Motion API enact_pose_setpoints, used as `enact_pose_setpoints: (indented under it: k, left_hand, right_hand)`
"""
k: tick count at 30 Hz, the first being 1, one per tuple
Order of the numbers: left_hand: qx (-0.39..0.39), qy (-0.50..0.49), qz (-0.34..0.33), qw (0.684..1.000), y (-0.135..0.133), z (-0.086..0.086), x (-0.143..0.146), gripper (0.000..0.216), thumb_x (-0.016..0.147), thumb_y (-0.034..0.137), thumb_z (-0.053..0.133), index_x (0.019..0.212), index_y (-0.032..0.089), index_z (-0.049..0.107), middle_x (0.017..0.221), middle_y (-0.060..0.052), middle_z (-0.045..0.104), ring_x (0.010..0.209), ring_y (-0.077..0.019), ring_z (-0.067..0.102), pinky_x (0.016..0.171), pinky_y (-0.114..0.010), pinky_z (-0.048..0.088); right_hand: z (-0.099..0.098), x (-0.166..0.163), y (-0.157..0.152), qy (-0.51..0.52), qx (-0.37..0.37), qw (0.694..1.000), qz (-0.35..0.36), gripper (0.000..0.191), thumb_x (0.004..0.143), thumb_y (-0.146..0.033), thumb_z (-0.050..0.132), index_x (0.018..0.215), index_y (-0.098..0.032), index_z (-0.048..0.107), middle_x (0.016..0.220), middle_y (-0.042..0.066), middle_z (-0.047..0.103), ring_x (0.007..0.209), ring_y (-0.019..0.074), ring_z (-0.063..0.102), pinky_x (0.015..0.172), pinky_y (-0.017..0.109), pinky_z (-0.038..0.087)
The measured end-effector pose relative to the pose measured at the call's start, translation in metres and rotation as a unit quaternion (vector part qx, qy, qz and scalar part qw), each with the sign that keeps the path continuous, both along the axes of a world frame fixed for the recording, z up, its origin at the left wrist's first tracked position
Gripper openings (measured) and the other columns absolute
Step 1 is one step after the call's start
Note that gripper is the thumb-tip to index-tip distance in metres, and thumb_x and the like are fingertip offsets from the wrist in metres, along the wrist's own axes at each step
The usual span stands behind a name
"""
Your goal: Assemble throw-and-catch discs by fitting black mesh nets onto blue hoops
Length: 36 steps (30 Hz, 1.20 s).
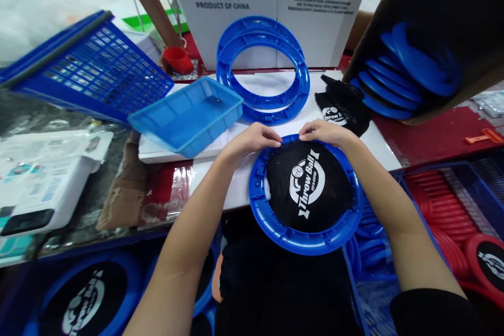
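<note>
A blue plastic ring (306,241) lies tilted over the near edge of the work surface, close to my body. Across its opening sits a black mesh net (331,189) printed with a white "Throw Ball" logo. My left hand (258,139) pinches the net's edge at the ring's far rim. A short way to the right, my right hand (325,132) pinches that same edge with bent fingers. The fingertips hide exactly how net and rim meet there. More black nets (346,107) lie bunched beyond my right hand.
Blue rings (262,107) lean against a white carton (236,23). At left stand a shallow blue tray (189,115) and a blue basket (98,68). A tipped box holds blue rings (394,81); an orange tool (486,136) and red rings (444,205) are at right.
</note>
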<state>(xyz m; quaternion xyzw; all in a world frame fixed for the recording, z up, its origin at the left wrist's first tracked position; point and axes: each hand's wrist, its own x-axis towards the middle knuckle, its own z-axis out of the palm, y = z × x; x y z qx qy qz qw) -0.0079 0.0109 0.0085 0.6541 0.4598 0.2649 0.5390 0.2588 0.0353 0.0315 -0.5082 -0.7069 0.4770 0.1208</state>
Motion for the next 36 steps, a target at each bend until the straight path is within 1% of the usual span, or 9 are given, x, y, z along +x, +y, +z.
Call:
enact_pose_setpoints:
  k: [5,9,18,20,23,27,30,33,36]
  left_hand:
    - [-0.007,0.015,0.016,1.0,-0.002,-0.001,0.002,0.011,0.07,0.021,0.086,0.08,0.019,0.084,0.079,-0.006,0.08,0.071,-0.0172,0.068,0.072,-0.031,0.054]
    - [0.021,0.022,0.013,0.999,-0.001,-0.003,0.002,0.011,0.07,0.024,0.085,0.08,0.019,0.084,0.081,-0.007,0.081,0.073,-0.019,0.068,0.071,-0.032,0.054]
    - [0.098,0.078,0.002,0.992,-0.012,0.005,0.007,0.011,0.078,0.025,0.075,0.081,0.017,0.082,0.086,-0.006,0.082,0.083,-0.0223,0.074,0.081,-0.033,0.056]
    - [0.119,0.087,0.002,0.989,-0.014,0.007,0.009,0.012,0.079,0.023,0.073,0.082,0.016,0.082,0.087,-0.006,0.082,0.084,-0.0226,0.074,0.083,-0.034,0.056]
    - [0.116,0.09,-0.02,0.989,-0.014,0.008,0.009,0.012,0.079,0.021,0.072,0.083,0.016,0.082,0.088,-0.007,0.082,0.085,-0.0227,0.074,0.083,-0.034,0.057]
    - [0.1,0.087,-0.038,0.99,-0.011,0.008,0.009,0.012,0.079,0.02,0.073,0.085,0.016,0.082,0.089,-0.007,0.082,0.085,-0.0222,0.075,0.085,-0.034,0.058]
    - [0.107,0.09,-0.039,0.989,-0.012,0.009,0.01,0.011,0.079,0.019,0.072,0.084,0.016,0.082,0.09,-0.007,0.082,0.085,-0.0215,0.074,0.086,-0.035,0.058]
    - [0.119,0.09,-0.042,0.988,-0.012,0.009,0.009,0.011,0.08,0.018,0.071,0.084,0.017,0.081,0.089,-0.007,0.082,0.085,-0.021,0.074,0.085,-0.034,0.057]
    - [0.121,0.083,-0.057,0.988,-0.011,0.007,0.008,0.012,0.08,0.018,0.071,0.086,0.017,0.081,0.089,-0.006,0.082,0.086,-0.0208,0.073,0.084,-0.033,0.057]
  right_hand:
    - [-0.001,0.0,0.002,-0.023,0.016,0.999,0.018,0.013,0.078,-0.032,0.078,0.085,-0.021,0.081,0.095,0.005,0.078,0.098,0.0254,0.067,0.096,0.039,0.051]
    - [-0.005,0.002,0.002,-0.003,0.028,0.999,0.019,0.012,0.078,-0.033,0.077,0.083,-0.022,0.08,0.092,0.005,0.078,0.095,0.0261,0.068,0.095,0.042,0.052]
    - [-0.006,0.002,0.003,0.0,0.043,0.998,0.044,0.008,0.077,-0.028,0.075,0.082,-0.023,0.08,0.091,0.005,0.079,0.091,0.0252,0.069,0.09,0.04,0.053]
    - [-0.005,-0.001,0.002,-0.016,0.069,0.996,0.056,0.007,0.078,-0.025,0.074,0.081,-0.022,0.079,0.091,0.006,0.077,0.091,0.025,0.068,0.09,0.04,0.052]
    - [-0.005,0.0,0.0,-0.028,0.109,0.99,0.08,0.006,0.078,-0.024,0.072,0.078,-0.021,0.076,0.093,0.006,0.075,0.092,0.0247,0.067,0.091,0.039,0.051]
    - [-0.002,0.007,-0.003,-0.001,0.072,0.994,0.085,0.012,0.078,-0.032,0.074,0.083,-0.021,0.076,0.095,0.005,0.075,0.094,0.0243,0.066,0.092,0.038,0.051]
    - [0.0,0.007,-0.006,0.013,0.054,0.997,0.058,0.017,0.08,-0.036,0.072,0.087,-0.02,0.075,0.093,0.005,0.075,0.092,0.0237,0.067,0.091,0.038,0.052]
    - [0.0,-0.003,-0.013,0.004,0.107,0.993,0.043,0.02,0.088,-0.037,0.065,0.09,-0.02,0.075,0.093,0.006,0.075,0.094,0.0246,0.067,0.094,0.041,0.052]
    - [-0.001,-0.017,-0.019,0.008,0.172,0.982,0.077,0.021,0.092,-0.038,0.063,0.092,-0.021,0.076,0.104,0.007,0.076,0.104,0.0265,0.067,0.103,0.045,0.05]
